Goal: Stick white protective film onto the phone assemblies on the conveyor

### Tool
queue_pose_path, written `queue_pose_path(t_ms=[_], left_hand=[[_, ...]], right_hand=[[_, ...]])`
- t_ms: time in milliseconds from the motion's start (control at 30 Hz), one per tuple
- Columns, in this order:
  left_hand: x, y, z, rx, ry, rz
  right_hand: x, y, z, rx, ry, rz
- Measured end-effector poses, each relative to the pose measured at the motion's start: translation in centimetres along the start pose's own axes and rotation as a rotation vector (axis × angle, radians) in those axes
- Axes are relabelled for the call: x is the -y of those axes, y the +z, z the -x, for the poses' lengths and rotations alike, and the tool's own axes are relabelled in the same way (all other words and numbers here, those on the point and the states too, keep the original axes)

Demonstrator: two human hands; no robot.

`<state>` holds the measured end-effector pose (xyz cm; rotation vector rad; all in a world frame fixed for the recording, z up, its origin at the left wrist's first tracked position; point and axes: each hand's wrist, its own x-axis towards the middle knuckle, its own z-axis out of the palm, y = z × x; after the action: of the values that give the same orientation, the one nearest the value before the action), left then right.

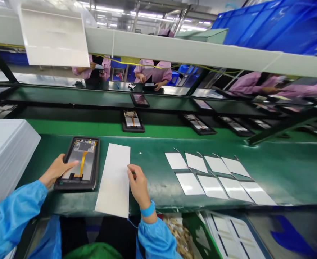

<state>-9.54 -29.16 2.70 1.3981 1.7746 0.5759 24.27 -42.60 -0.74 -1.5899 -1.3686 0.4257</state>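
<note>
An open tablet body in a black frame, with a metal back plate and an orange flex cable, lies on the green bench. My left hand rests on its left edge, fingers laid over the frame. A long white strip of paper lies just right of the tablet. My right hand is curled at the strip's right edge, fingertips pinched at the edge. I cannot make out whether the fingers hold anything.
Several white rectangular sheets lie in two rows to the right. A stack of white trays stands at the left. More tablets ride the conveyor behind. People in pink coats work across the line. Blue crates sit overhead.
</note>
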Motion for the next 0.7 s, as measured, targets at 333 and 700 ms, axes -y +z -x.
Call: queue_pose_path(t_ms=[333, 700], left_hand=[[0.9, 4.5, 9.6, -0.019, 0.797, -0.647], [1.4, 12.5, 11.5, 0.081, 1.177, -0.639]], right_hand=[[1.6, 0.7, 5.0, 0.211, -0.028, 0.377], [2.2, 2.1, 5.4, 0.143, -0.023, 0.471]])
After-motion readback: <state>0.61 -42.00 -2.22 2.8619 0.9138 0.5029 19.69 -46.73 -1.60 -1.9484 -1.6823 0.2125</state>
